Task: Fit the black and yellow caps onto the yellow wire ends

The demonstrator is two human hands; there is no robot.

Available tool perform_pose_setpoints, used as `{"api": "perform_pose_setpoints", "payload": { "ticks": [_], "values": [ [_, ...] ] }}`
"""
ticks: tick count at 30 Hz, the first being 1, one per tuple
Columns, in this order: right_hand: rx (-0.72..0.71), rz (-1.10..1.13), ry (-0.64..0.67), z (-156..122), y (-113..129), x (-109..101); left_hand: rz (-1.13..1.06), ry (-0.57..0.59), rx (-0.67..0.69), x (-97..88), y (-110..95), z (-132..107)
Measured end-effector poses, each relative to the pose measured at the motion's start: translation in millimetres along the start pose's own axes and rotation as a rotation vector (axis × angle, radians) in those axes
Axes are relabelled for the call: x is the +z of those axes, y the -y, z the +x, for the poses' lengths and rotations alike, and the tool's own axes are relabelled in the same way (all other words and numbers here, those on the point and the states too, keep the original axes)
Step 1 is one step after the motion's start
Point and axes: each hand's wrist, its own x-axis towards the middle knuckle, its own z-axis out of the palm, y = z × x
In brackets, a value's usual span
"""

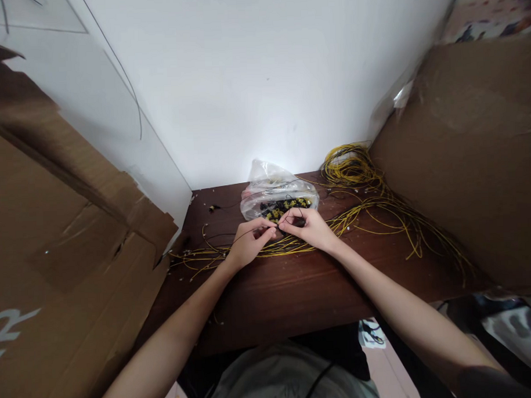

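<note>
Both hands meet over the middle of the table, fingertips almost touching. My left hand (pixel 248 241) pinches a thin black wire (pixel 238 235) that trails off to the left. My right hand (pixel 310 227) is closed in a pinch, with thin dark wire looping by its fingers; the small piece between the fingertips is too tiny to make out. Right behind the hands lies a clear plastic bag (pixel 269 177) of small black and yellow parts (pixel 286 206). Long yellow and black wires (pixel 353 214) run across the table beneath both hands.
A coiled bundle of yellow wire (pixel 345 164) sits at the back right. One small black-yellow connector (pixel 212 208) lies left of the bag. Large cardboard boxes (pixel 66 229) (pixel 468 157) flank the brown table (pixel 269 303), and a white wall (pixel 261 83) closes off the back.
</note>
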Motion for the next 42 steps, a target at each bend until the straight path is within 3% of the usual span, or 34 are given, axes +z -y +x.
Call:
{"api": "perform_pose_setpoints", "payload": {
  "ticks": [9,19,31,42],
  "values": [
    [0.008,-0.017,-0.01,-0.1,-0.7,0.4,0.073,0.046,0.042,-1.0,-0.4,0.0],
    [0.038,0.017,-0.109,0.0,1.7,-1.7,0.093,0.062,0.039,-1.9,-1.9,0.9],
    [-0.011,-0.05,-0.003,-0.7,-3.0,0.2,0.088,0.068,0.045,-2.1,-1.5,1.0],
    [0.016,-0.096,-0.054,-0.4,-1.0,-0.9,0.116,0.075,0.037,-2.1,0.5,1.1]
  ]
}}
